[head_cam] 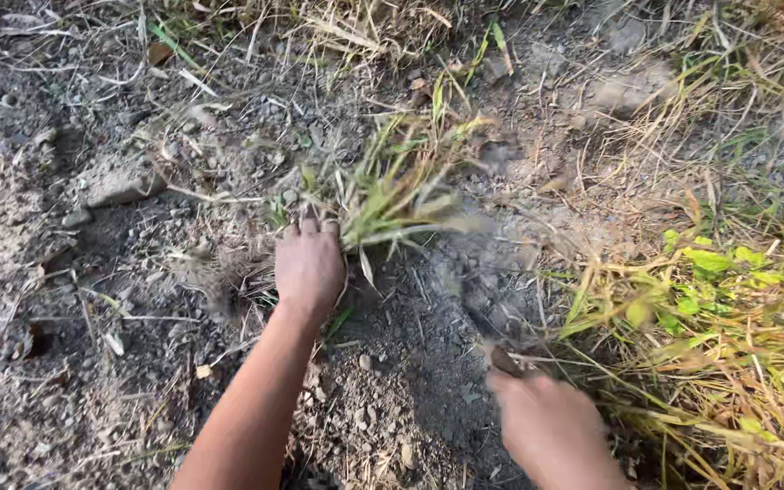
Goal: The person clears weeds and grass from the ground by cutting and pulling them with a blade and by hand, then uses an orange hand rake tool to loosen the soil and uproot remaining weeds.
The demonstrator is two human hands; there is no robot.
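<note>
I see my left hand [308,266] at the centre of the frame, its grip closed around the base of a grass clump [392,186], fingers wrapped at the point where the stems meet the soil. The clump fans out up and to the right from the fist, a mix of green blades and dry yellow stalks, reaching toward the upper middle of the frame.

My right hand [551,426] sits in the lower right, blurred. Its grip looks closed on a dark handle [504,360] that pokes out above the fist; I cannot tell what kind of tool it belongs to, because the part beyond it is smeared across the ground between the hand and the clump.

The ground [93,299] is dry grey soil scattered with small stones and bits of straw. A flat pale stone [124,189] lies in the upper left part. Along the right edge stands a patch of weeds [719,308], bright green leaves among yellowed stems, just beside the right hand.
</note>
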